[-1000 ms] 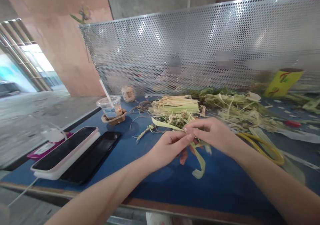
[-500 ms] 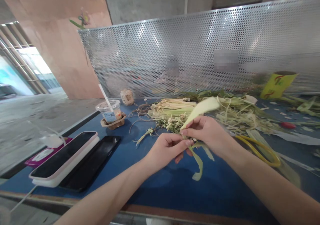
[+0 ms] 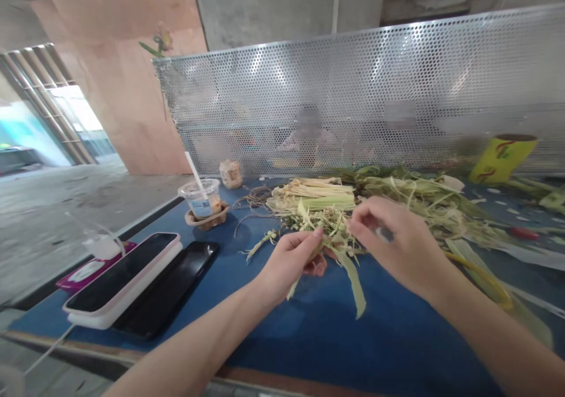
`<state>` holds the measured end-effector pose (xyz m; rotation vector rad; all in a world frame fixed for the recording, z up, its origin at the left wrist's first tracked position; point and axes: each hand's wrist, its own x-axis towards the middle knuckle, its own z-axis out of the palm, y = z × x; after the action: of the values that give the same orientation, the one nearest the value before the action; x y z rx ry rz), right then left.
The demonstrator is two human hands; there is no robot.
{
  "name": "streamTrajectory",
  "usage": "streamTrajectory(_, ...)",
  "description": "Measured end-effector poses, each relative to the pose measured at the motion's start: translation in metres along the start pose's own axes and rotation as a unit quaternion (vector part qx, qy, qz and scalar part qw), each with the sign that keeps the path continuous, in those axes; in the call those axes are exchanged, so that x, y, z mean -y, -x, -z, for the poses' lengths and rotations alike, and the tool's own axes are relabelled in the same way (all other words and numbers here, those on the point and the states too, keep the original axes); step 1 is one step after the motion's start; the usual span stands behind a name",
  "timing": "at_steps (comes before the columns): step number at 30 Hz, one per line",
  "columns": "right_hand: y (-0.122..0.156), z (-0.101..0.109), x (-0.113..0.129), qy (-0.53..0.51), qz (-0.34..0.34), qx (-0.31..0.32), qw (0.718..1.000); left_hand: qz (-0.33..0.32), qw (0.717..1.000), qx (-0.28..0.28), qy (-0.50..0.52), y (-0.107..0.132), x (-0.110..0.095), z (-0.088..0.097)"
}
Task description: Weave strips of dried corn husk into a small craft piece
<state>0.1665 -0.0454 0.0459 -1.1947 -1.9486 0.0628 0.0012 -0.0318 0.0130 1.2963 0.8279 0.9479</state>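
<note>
Pale green corn husk strips (image 3: 354,285) hang from my left hand (image 3: 300,256), which is closed on them with thumb and fingers pressed together. One strip droops toward the table, and a short end points up above the thumb. My right hand (image 3: 388,238) hovers just to the right, apart from the left, its thumb and fingertips curled together. Whatever sits between those fingertips, if anything, is too small to make out. Behind both hands lies a heap of small dried husk pieces (image 3: 329,216), with a bundle of straight husk strips (image 3: 313,192) beyond it.
Phones (image 3: 126,276) (image 3: 170,291) lie at left, beside a plastic cup (image 3: 200,200) with a straw in a cardboard holder. Brown twine (image 3: 259,197) is near the bundle. More husks (image 3: 419,203), yellow-handled scissors (image 3: 481,276) and a yellow tube (image 3: 503,159) are at right. A perforated metal screen (image 3: 273,103) stands behind.
My right hand has let go of the wide husk strip and moved right, away from my left hand. That strip no longer sticks up to the right. My left hand still holds the husk.
</note>
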Motion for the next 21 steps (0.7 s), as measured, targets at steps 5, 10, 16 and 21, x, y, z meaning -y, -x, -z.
streamTrajectory(5, 0.011, -0.004, -0.002, -0.012, -0.014, 0.166, 0.986, -0.033, 0.998, -0.048, -0.006, -0.002, -0.001, 0.002)
streamTrajectory(10, 0.009, -0.008, -0.006, -0.117, -0.067, 0.228, 0.964, -0.034, 0.998, -0.061, -0.009, -0.001, -0.001, -0.003)
streamTrajectory(16, 0.006, 0.005, -0.007, -0.103, -0.028, 0.247, 0.963, -0.040, 0.999, -0.031, -0.005, 0.000, -0.002, -0.003)
streamTrajectory(21, 0.005, 0.013, -0.012, -0.081, -0.005, 0.247, 0.966, -0.050, 0.998, -0.035, 0.002, -0.001, -0.004, 0.000)
